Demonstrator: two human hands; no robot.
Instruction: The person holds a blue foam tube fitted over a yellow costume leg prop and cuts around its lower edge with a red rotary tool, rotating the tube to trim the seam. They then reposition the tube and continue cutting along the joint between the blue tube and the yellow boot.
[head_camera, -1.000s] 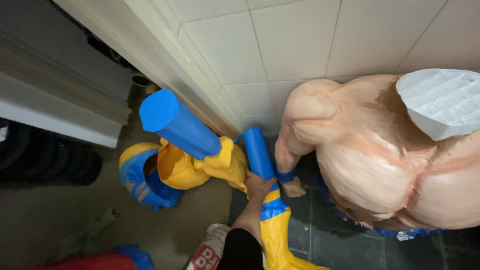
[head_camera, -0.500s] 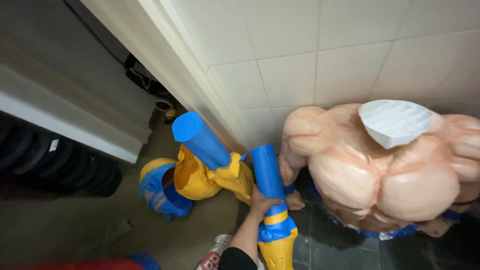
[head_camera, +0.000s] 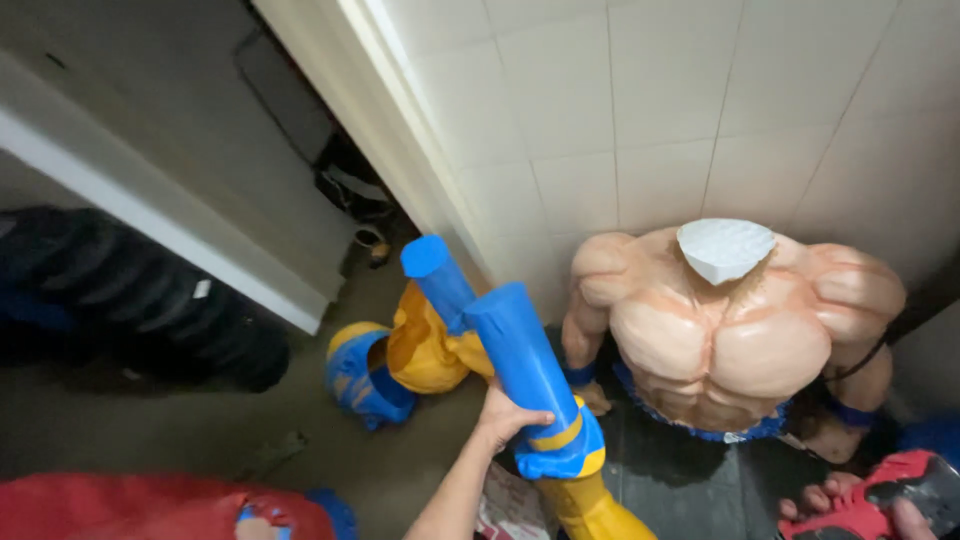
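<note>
A person's left hand (head_camera: 508, 418) is wrapping its fingers around a blue-and-yellow figure leg (head_camera: 535, 400), holding it upright off the floor beside a headless muscular torso (head_camera: 725, 335). It is standing detached, unjoined. Far right, the right hand (head_camera: 860, 502) is clasping a red object (head_camera: 880, 500).

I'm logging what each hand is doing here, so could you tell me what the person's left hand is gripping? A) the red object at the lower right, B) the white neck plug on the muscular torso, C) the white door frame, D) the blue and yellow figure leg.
D: the left hand is wrapped around the blue and yellow figure leg, beside the headless muscular torso.
</note>
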